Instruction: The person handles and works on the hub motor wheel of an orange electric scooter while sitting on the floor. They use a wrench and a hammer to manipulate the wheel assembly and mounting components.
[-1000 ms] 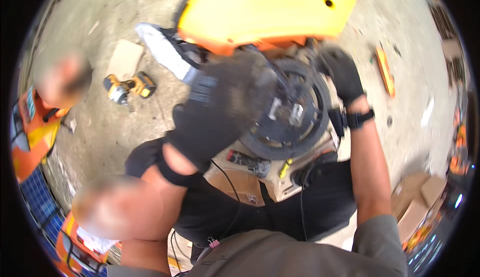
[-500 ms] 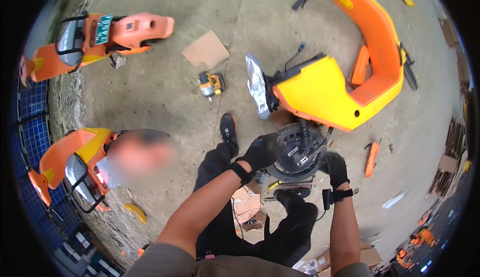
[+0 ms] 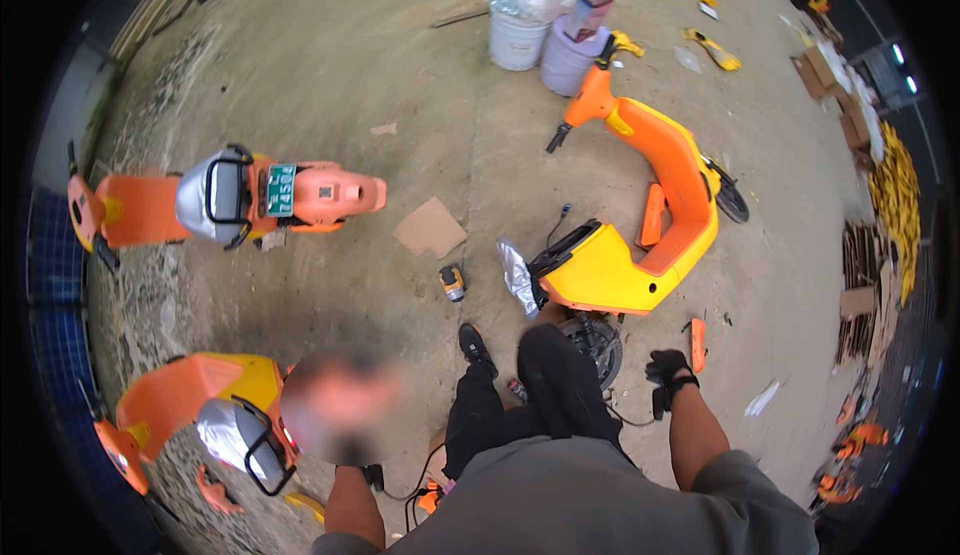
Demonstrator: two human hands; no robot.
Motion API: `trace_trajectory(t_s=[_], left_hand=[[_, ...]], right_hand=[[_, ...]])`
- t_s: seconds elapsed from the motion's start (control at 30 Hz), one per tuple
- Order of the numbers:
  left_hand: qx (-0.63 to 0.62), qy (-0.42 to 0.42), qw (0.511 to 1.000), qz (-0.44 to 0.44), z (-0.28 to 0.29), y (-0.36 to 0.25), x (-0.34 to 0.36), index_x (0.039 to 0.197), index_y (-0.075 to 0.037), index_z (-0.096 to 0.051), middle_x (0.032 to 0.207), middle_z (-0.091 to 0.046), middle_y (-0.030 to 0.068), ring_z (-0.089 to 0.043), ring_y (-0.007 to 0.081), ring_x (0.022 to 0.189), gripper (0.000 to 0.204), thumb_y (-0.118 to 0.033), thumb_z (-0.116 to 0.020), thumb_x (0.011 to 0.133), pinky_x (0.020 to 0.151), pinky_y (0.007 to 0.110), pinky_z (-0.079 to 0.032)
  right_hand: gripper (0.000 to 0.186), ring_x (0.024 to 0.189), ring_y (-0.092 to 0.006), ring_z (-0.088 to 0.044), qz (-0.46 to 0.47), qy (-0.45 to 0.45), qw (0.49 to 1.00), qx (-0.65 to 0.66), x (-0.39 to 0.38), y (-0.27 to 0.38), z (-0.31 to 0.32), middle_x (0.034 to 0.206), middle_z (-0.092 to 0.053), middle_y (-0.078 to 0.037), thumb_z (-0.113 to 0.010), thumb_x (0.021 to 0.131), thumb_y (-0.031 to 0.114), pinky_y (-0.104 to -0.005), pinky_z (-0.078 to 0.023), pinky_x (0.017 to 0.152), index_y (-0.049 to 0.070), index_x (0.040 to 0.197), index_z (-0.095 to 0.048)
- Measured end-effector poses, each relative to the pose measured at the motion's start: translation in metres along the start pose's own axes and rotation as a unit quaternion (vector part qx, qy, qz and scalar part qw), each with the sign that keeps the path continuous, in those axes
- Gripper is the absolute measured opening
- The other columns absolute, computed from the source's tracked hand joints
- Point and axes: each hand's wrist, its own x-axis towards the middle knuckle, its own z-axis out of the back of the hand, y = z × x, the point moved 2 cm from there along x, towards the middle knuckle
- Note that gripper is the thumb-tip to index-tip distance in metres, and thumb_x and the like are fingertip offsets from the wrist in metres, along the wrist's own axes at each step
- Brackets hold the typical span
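Observation:
My right hand [image 3: 667, 368], in a black glove, is raised beside the rear wheel [image 3: 606, 360] of an orange and yellow scooter [image 3: 625, 273]. Its fingers look apart and nothing shows in them. That scooter lies tipped on the floor, its wheel partly behind my leg. My left hand [image 3: 372, 476], also gloved, is low at the left, mostly hidden by my wrist and a blurred patch, so its fingers cannot be made out. Near the right hand lies an orange plastic piece [image 3: 697, 345]. A yellow and black power tool [image 3: 452, 283] rests beyond my foot.
Two more scooters stand at the left, one farther [image 3: 240, 195] and one nearer [image 3: 215, 405]. A cardboard sheet [image 3: 430, 228] lies on the concrete. Two buckets, one white [image 3: 517, 43] and one lilac [image 3: 568, 63], stand at the back. Stacked cardboard [image 3: 857, 320] lines the right.
Both hands have left the wheel. My left hand has swung down to the left, and the right has moved slightly away from the wheel. The view has tilted up, showing the buckets.

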Motion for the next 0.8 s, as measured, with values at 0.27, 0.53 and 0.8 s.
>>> trace_trajectory(t_s=[0.27,0.53,0.8], left_hand=[[-0.146,0.085,0.984,-0.056,-0.02,-0.091,-0.019,0.083,-0.007,-0.055,0.069,-0.057,0.0116,-0.053,0.0217,0.059,0.02,-0.025,-0.046,0.089,0.051,0.036,-0.043],[-0.251,0.14,0.939,-0.19,-0.061,-0.291,-0.047,0.098,-0.002,-0.057,0.083,-0.063,0.0143,-0.061,0.0264,0.075,0.023,-0.021,-0.047,0.089,0.062,0.038,-0.051],[-0.068,0.155,0.956,-0.239,-0.182,-0.567,-0.111,0.115,0.007,-0.053,0.102,-0.064,0.0195,-0.065,0.0289,0.088,0.035,-0.018,-0.053,0.09,0.076,0.035,-0.055]], right_hand=[[0.017,0.06,-0.0219,-0.063,0.398,0.028,0.85,-0.343,0.122,0.056,-0.053,0.073,-0.065,-0.01,-0.058,0.087,0.021,-0.0339,-0.05,0.051,0.006,0.085,-0.062],[0.021,0.049,-0.0226,-0.058,0.046,0.15,0.987,-0.025,0.125,0.232,-0.181,0.061,-0.06,-0.012,-0.061,0.084,0.02,-0.0357,-0.049,0.045,0.004,0.071,-0.06],[0.023,0.057,-0.0233,-0.065,0.203,0.043,0.946,-0.25,0.215,0.371,-0.151,0.067,-0.066,-0.014,-0.056,0.085,0.023,-0.0335,-0.053,0.05,0.001,0.082,-0.065]])
